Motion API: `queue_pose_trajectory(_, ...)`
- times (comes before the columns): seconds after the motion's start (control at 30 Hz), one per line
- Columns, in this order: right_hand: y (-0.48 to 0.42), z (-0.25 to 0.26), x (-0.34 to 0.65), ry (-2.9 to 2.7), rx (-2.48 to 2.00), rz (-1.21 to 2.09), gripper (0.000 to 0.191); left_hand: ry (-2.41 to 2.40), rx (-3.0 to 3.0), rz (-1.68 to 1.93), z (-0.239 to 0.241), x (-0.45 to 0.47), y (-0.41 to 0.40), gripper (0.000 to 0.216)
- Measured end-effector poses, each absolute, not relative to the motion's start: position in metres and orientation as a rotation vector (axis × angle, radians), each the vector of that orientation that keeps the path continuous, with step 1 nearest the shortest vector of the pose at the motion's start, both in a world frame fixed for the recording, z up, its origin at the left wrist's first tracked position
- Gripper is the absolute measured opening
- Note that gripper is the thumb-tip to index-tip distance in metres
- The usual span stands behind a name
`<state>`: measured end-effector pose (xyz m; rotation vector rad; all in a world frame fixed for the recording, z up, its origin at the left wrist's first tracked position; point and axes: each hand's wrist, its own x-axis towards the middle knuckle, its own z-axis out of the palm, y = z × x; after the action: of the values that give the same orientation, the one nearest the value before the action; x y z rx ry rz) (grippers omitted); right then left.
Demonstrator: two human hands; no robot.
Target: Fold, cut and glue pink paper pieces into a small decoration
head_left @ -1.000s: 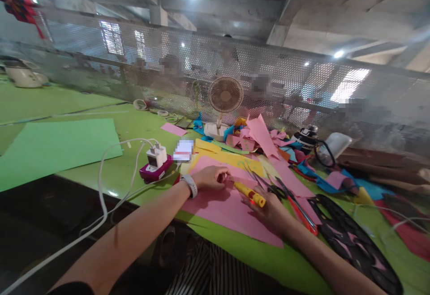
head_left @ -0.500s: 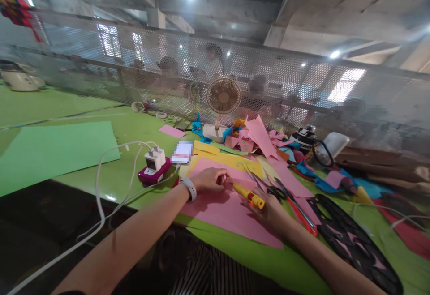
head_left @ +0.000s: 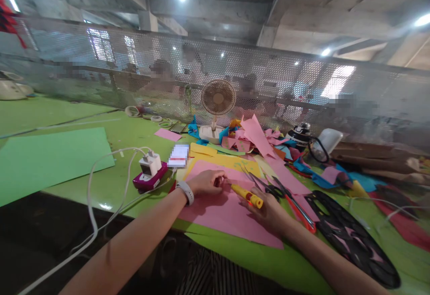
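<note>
My left hand point(head_left: 208, 183), with a pale watch band at the wrist, is closed in a pinch around a small folded piece of pink paper point(head_left: 227, 181). My right hand point(head_left: 265, 205) is wrapped round a yellow hot glue gun point(head_left: 247, 195), its tip pointing left at the pinched paper. A red glow shows under the gun's body. Both hands are above a large pink paper sheet point(head_left: 231, 225). Yellow paper point(head_left: 250, 165) lies beyond it. Black-handled scissors point(head_left: 276, 191) and a red-handled tool point(head_left: 302, 214) lie right of my right hand.
A small fan point(head_left: 218, 98) stands at the back beside a heap of paper scraps point(head_left: 257, 134). To the left are a phone point(head_left: 178, 155), a purple power strip point(head_left: 149, 181) with white cables and a green sheet point(head_left: 57, 160). A black slotted tray point(head_left: 352, 237) lies right.
The whole view has shifted slightly, so most things appear a little further left. Both hands keep the same holds, with the glue gun's tip still close to the pinched paper.
</note>
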<state>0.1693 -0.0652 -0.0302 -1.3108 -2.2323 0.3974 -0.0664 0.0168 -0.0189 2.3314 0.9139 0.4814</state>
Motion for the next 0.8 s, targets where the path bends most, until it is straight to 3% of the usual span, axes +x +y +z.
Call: queue_pose_trajectory(0.8, -0.0673, -0.0266, 0.1691, -2.274, -1.307, 0.357, 0.022, 0.936, 2.35, 0.446, -0.0128, -0.0657, 0.0143, 0.028)
